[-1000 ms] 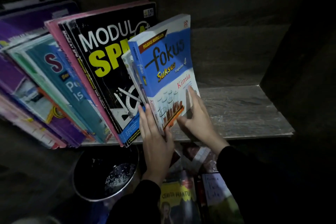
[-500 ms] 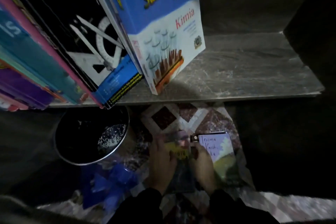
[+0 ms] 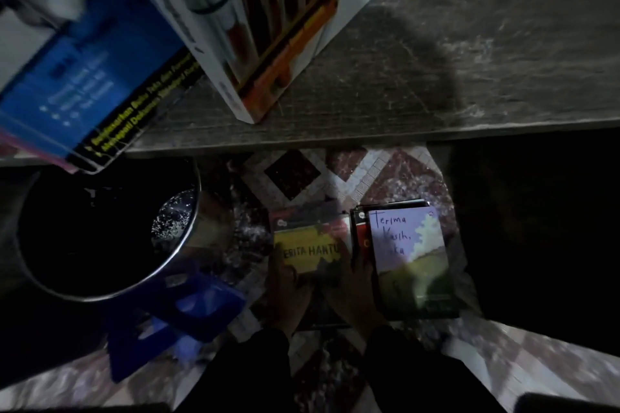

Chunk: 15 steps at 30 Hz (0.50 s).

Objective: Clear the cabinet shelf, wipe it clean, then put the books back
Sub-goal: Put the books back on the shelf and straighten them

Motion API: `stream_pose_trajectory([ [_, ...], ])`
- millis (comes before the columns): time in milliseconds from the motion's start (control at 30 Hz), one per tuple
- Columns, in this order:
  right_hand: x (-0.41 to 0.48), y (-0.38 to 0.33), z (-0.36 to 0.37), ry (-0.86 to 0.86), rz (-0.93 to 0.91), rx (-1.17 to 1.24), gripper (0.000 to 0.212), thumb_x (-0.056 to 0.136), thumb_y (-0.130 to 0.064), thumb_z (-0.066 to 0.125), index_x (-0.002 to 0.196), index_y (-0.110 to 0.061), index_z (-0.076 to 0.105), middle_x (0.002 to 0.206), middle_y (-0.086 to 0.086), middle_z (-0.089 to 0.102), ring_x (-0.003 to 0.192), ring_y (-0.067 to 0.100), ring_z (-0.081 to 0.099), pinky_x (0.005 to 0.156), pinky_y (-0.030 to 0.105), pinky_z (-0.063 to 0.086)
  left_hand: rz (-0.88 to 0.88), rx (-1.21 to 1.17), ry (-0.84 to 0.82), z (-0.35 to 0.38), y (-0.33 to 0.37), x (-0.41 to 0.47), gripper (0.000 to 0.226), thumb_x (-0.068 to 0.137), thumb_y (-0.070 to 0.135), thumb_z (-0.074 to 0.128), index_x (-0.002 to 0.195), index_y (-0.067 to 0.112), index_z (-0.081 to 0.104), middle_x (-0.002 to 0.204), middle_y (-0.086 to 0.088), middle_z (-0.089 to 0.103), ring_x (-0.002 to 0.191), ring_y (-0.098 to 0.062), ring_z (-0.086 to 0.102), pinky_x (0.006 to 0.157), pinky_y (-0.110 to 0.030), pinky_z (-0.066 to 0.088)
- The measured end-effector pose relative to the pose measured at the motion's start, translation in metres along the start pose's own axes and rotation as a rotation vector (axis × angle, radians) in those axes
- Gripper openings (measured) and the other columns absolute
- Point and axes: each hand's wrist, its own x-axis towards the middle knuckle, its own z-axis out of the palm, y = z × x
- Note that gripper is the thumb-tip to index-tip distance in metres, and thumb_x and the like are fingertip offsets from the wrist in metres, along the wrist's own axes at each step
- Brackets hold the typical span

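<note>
Dimly, the left hand (image 3: 289,292) and right hand (image 3: 356,285) touch the yellow book (image 3: 310,253), finger curl too dark to tell.

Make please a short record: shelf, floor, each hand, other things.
on shelf: white book and blue book, leaning at its left end
on floor: yellow book; pale book to its right; red book showing under the pale book's left edge
left hand: at yellow book's left edge, grip too dark to tell
right hand: at its right edge, grip too dark to tell
also: bucket left of the floor books
</note>
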Motion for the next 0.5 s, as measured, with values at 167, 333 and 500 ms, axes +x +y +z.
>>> stream_pose_trajectory([
  [167, -0.007, 0.007, -0.005, -0.141, 0.006, -0.068, 0.102, 0.063, -0.067, 0.016, 0.153, -0.02, 0.0, 0.158, 0.02, 0.003, 0.144, 0.04, 0.001, 0.113, 0.043, 0.013, -0.249, -0.26, 0.061, -0.002, 0.007, 0.008, 0.053, 0.088, -0.011, 0.054, 0.135, 0.009, 0.038, 0.118, -0.019, 0.059, 0.087, -0.034, 0.06, 0.069, -0.043, 0.052],
  [333, -0.011, -0.007, -0.026, -0.214, 0.034, 0.01, 0.104, 0.063, -0.061, 0.027, 0.151, -0.022, -0.013, 0.156, 0.02, -0.001, 0.142, 0.039, 0.001, 0.112, 0.045, 0.016, -0.367, -0.221, -0.031, -0.012, 0.015, 0.017, 0.01, 0.09, -0.002, 0.057, 0.091, 0.008, 0.057, 0.061, 0.0, 0.053, 0.055, -0.012, 0.05, 0.047, -0.021, 0.037],
  [500, -0.009, -0.008, -0.032, -0.221, -0.016, -0.046, 0.091, 0.086, -0.053, 0.037, 0.15, -0.014, -0.014, 0.157, 0.014, 0.004, 0.143, 0.039, 0.004, 0.113, 0.042, 0.013, -0.294, -0.157, -0.087, -0.018, 0.019, 0.017, 0.017, 0.087, -0.003, 0.06, 0.102, 0.002, 0.054, 0.06, -0.004, 0.051, 0.04, -0.006, 0.046, 0.04, -0.014, 0.035],
])
